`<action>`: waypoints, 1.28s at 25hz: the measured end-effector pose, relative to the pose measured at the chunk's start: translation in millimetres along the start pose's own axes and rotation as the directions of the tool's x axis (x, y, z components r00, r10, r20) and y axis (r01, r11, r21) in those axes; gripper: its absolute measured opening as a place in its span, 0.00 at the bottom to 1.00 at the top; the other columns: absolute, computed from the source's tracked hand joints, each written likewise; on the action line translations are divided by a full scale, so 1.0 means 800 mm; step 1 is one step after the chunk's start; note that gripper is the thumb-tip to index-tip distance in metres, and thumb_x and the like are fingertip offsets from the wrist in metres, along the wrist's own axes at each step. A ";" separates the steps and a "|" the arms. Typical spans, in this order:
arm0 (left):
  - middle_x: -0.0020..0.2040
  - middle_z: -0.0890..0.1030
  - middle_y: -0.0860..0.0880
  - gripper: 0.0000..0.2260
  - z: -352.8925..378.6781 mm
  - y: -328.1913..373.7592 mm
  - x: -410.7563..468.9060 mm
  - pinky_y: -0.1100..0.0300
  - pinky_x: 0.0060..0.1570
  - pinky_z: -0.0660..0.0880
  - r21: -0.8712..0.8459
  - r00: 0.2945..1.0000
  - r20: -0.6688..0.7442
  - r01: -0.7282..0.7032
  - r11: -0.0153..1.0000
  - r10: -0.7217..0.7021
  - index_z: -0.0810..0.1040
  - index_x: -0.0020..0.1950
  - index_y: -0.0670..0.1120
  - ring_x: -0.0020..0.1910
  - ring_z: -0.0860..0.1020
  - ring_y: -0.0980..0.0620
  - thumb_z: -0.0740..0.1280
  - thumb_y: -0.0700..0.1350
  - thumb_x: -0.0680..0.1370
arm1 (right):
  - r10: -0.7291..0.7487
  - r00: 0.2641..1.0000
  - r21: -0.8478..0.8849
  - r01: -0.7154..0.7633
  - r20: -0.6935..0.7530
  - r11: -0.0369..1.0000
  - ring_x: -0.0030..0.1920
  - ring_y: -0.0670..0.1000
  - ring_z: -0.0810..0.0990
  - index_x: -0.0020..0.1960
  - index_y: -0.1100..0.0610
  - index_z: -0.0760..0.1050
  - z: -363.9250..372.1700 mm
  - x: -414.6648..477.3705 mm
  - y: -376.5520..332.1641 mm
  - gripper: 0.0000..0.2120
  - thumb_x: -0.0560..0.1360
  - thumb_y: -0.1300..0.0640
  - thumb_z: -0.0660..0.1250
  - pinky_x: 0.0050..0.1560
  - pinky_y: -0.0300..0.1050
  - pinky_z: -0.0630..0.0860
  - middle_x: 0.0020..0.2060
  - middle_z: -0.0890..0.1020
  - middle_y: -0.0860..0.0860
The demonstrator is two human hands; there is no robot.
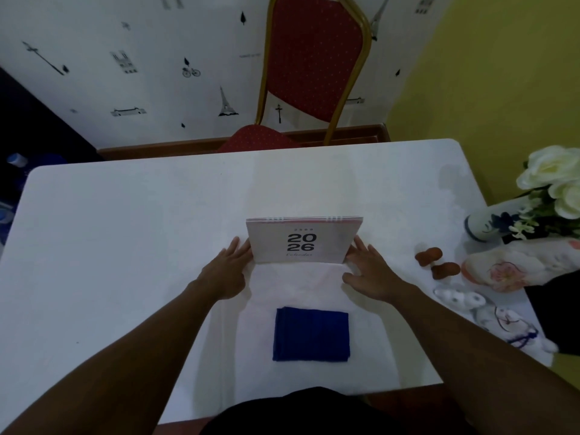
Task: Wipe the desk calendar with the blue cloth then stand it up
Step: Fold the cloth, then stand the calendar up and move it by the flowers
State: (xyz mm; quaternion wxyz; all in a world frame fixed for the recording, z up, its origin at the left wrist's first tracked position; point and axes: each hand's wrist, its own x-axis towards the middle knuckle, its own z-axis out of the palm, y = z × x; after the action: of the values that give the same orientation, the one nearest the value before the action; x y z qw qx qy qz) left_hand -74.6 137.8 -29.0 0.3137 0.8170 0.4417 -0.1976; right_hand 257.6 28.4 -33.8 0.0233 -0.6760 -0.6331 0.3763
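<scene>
Nearest, between the forearms and behind the fingers: blue cloth point(311, 335), folded flat on the desk point(125, 246), untouched. Ahead, desk calendar point(303, 240) upright, flanked by left hand point(228, 271) and right hand point(370, 271), fingers spread against its sides, gripping nothing. Standing apparently done; only letting go left.

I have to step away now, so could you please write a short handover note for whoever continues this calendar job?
Left hand: open, fingers against the left edge of the desk calendar.
Right hand: open, fingers at the calendar's right edge; neither hand has a closed grip.
Calendar: upright at the middle of the white table, "2026" cover facing the person.
Blue cloth: folded flat on the table, nearer the person than the calendar, untouched by either hand.
Done: the calendar stands. Whether it was wiped cannot be told from this view.
Left: confirm it stands steady, then take the hands away.
</scene>
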 end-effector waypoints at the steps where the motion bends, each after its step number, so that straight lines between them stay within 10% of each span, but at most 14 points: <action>1: 0.86 0.40 0.51 0.38 0.004 -0.002 0.002 0.45 0.84 0.47 0.045 1.000 -0.012 0.005 0.999 -0.004 0.40 0.85 0.54 0.85 0.38 0.44 0.57 0.37 0.81 | -0.028 0.999 -0.114 0.029 0.016 0.993 0.83 0.55 0.43 0.80 0.48 0.61 0.000 0.000 0.005 0.29 0.81 0.50 0.62 0.81 0.63 0.45 0.83 0.51 0.46; 9: 0.86 0.40 0.48 0.38 0.013 -0.001 0.008 0.44 0.85 0.45 0.212 0.999 -0.034 0.020 0.977 -0.013 0.41 0.85 0.52 0.85 0.38 0.45 0.60 0.43 0.82 | -0.084 0.996 -0.413 0.073 -0.009 0.908 0.83 0.56 0.46 0.83 0.49 0.56 0.005 -0.001 0.021 0.28 0.84 0.46 0.54 0.80 0.64 0.49 0.83 0.51 0.47; 23: 0.86 0.40 0.48 0.41 0.016 0.000 -0.009 0.45 0.83 0.42 0.210 0.997 -0.058 0.052 0.976 -0.040 0.38 0.85 0.51 0.86 0.40 0.45 0.62 0.41 0.81 | 0.117 0.992 -0.225 -0.105 0.039 0.969 0.83 0.56 0.41 0.84 0.48 0.43 0.007 -0.015 -0.002 0.36 0.83 0.58 0.59 0.79 0.65 0.47 0.83 0.41 0.47; 27: 0.86 0.41 0.49 0.41 0.014 0.001 -0.033 0.45 0.84 0.49 -0.055 0.989 -0.093 0.106 0.993 -0.111 0.41 0.85 0.49 0.86 0.42 0.46 0.63 0.36 0.80 | 0.117 0.993 -0.083 -0.115 0.031 0.990 0.83 0.56 0.43 0.83 0.48 0.37 0.016 -0.034 -0.012 0.40 0.82 0.59 0.61 0.80 0.64 0.46 0.84 0.43 0.47; 32: 0.87 0.49 0.50 0.41 0.007 0.033 -0.049 0.42 0.82 0.56 -0.509 0.963 -0.154 0.114 0.853 -0.221 0.45 0.86 0.52 0.86 0.49 0.46 0.64 0.35 0.80 | 0.194 0.972 0.319 -0.144 -0.133 0.937 0.75 0.56 0.69 0.83 0.42 0.45 0.016 -0.042 -0.028 0.40 0.80 0.63 0.62 0.68 0.47 0.75 0.80 0.63 0.48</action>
State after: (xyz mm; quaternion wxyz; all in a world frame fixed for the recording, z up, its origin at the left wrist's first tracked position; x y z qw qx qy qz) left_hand -73.5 99.4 -0.7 0.4463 0.6835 0.5774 -0.0183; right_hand 235.0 -2.7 -15.6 0.1471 -0.7445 -0.5022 0.4147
